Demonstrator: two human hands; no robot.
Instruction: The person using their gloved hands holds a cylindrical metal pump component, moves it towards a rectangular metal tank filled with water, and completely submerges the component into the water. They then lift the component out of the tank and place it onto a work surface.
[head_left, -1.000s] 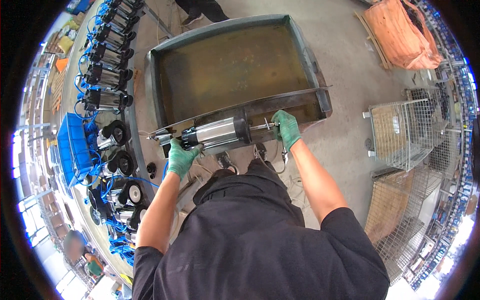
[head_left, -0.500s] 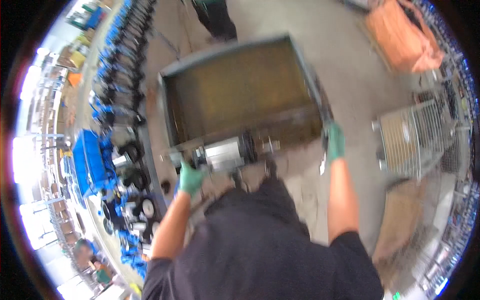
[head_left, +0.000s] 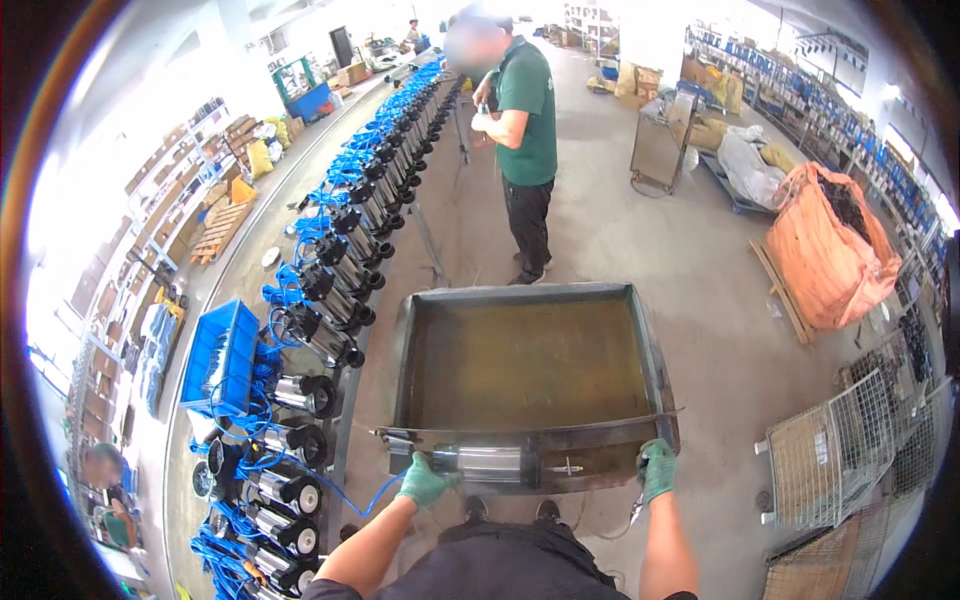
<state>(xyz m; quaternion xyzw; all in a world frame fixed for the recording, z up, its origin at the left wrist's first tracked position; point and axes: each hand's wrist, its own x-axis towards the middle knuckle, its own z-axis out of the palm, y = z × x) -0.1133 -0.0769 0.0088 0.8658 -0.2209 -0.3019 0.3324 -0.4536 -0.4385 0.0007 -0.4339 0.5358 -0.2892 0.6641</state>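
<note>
A large metal tank (head_left: 662, 372) of murky water stands in front of me. Along its near side lies a cylindrical pump (head_left: 485, 462) with a shiny steel body and black ends, on its side. My left hand (head_left: 426, 482), in a green glove, is closed at the pump's black left end; its fingertips are partly hidden. A blue cable (head_left: 380, 497) runs from near there toward the bench on the left. My right hand (head_left: 657, 472), also gloved, is closed by the tank's near right corner, around something dark. A silvery piece (head_left: 637, 508) shows below it. Between them is a small metal fitting (head_left: 568, 467).
On the left a long bench carries rows of pumps (head_left: 345, 260) with blue cables and a blue crate (head_left: 222, 355). Beyond the tank stands a person in a green shirt (head_left: 526, 105). At right are an orange bulk bag (head_left: 832, 250) on a pallet and wire cages (head_left: 835, 450).
My view has tipped up, so the tank sits lower in the picture and the room beyond shows. Both hands stay by the tank's near corners, the left one at the pump's end.
</note>
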